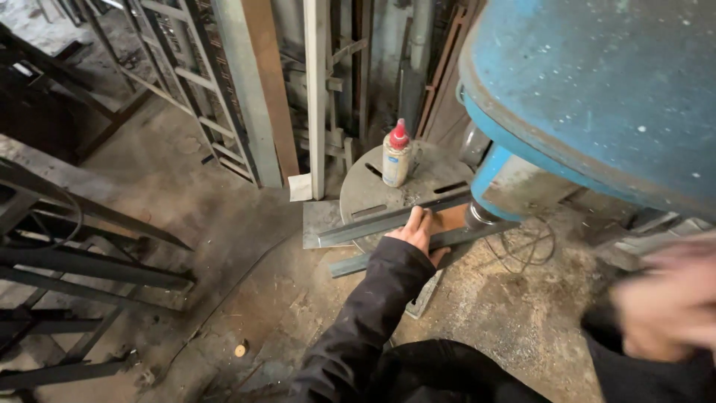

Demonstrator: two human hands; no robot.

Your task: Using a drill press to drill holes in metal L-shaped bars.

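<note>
My left hand [418, 230], in a dark sleeve, presses down on a long grey steel angle bar [373, 226] that lies across the round slotted table [373, 190] of a blue drill press [597, 89]. A second steel bar [455, 239] lies just below it, with a brown block [450, 219] between them near the drill chuck [477, 215]. My right hand [667, 306] is blurred at the right edge, close to the camera, fingers apart, holding nothing I can see.
A squeeze bottle with a red cap [396, 155] stands at the back of the round table. Metal ladder frames [201, 82] and planks [317, 89] lean against the wall behind. Black steel railings [67, 261] lie at the left. A wire coil [526, 246] lies on the dusty floor.
</note>
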